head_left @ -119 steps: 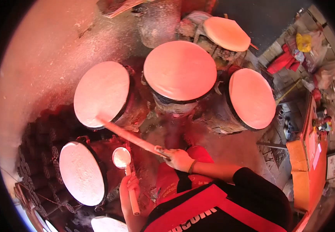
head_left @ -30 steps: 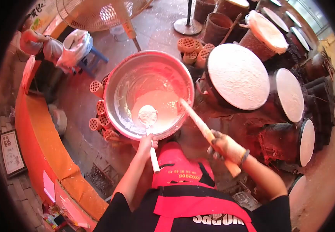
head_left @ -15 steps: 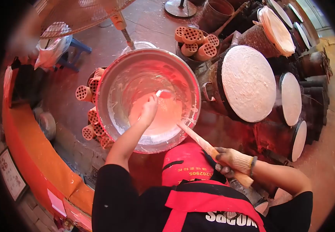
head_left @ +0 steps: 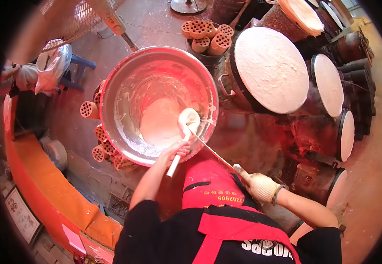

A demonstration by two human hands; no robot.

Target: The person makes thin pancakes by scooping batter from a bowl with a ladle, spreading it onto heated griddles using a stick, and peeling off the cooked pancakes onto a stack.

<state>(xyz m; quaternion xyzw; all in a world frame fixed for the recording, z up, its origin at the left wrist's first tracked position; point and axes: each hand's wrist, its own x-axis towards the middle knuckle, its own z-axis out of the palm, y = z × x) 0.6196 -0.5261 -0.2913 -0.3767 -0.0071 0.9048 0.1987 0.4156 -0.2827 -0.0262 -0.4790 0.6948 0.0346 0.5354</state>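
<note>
My left hand (head_left: pixel 177 150) is closed round the white handle of a ladle (head_left: pixel 188 119), whose bowl is full of pale batter over the right part of a large metal basin (head_left: pixel 107 94). Pale batter (head_left: pixel 160 121) lies in the bottom of the basin. My right hand (head_left: pixel 259 185), in a knitted glove, grips a wooden spatula (head_left: pixel 214 152), seen edge-on. The spatula's far end meets the ladle's bowl. Its near end is hidden by the glove.
Right of the basin stand round griddles (head_left: pixel 272 70) topped with pale batter on drum stoves. Perforated briquettes (head_left: pixel 208 35) sit behind and left of the basin. An orange counter (head_left: pixel 45 176) curves along the left. A fan (head_left: pixel 74 20) and a blue stool (head_left: pixel 78 72) stand farther back.
The view has turned from the griddles to the basin. In the last half second the ladle has come up from the batter, full, and the spatula has turned edge-on and moved to the ladle's bowl.
</note>
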